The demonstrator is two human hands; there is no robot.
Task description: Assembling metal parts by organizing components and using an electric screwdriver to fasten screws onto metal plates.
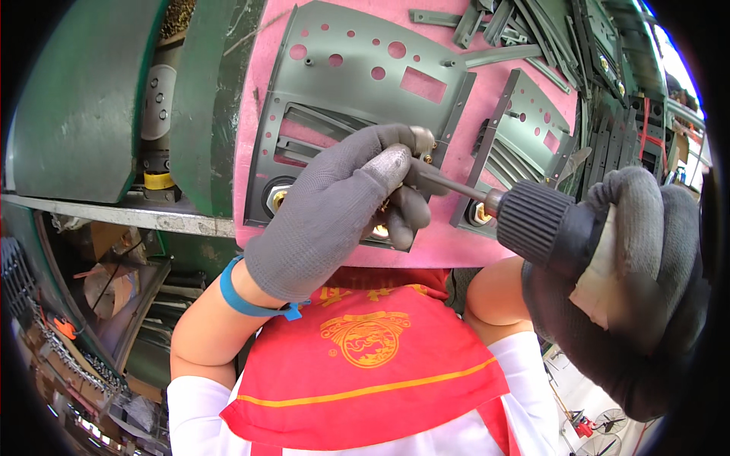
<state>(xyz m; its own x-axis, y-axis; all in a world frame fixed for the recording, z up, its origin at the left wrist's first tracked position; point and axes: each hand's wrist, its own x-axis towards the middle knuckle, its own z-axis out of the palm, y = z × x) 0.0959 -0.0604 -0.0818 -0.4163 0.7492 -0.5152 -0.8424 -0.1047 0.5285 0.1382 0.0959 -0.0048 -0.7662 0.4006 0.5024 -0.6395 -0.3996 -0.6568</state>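
Note:
My left hand (334, 205), in a grey knit glove, is closed above a large grey-green metal panel (357, 68) with round holes and a rectangular cutout. Its fingers are pinched around the tip of the bit; small brass-coloured bits show between them, too small to name. My right hand (646, 281), gloved too, grips a power screwdriver (536, 224) with a black ribbed collar. The screwdriver's thin shaft points left and meets the left fingertips. Beyond it lies a smaller, similar metal panel (528, 125).
Both panels lie on a pink work surface (449, 247). Loose metal strips (525, 34) are heaped at the far right. Green machine plates (84, 99) stand at the left, beside a metal ledge (152, 218). Brass-and-steel fittings (278, 197) sit along the panels' near edges.

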